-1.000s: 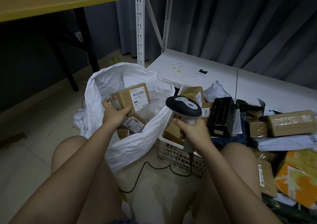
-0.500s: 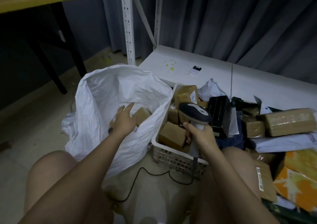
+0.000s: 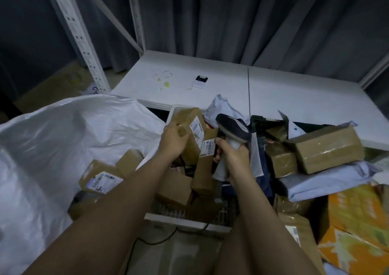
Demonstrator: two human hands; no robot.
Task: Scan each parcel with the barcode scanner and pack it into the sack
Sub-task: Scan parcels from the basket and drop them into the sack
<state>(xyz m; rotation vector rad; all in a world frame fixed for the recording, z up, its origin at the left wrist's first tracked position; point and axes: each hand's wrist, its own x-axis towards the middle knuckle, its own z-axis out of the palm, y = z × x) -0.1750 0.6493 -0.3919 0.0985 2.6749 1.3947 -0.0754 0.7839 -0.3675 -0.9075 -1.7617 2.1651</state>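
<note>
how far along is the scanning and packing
Done: a few boxes already lie in the sack. In hand: the left hand grips a labelled box over the basket, and the right hand holds the scanner. Left: more basket boxes and the pile to the right.

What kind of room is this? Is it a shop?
More likely a parcel sorting or storage room: taped cardboard parcels are piled up, a barcode scanner is in use, and metal shelving stands behind.

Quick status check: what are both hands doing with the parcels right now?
Left hand grips a brown parcel over the crate. Right hand holds the scanner beside it. Sack open at left, nothing blocking.
</note>
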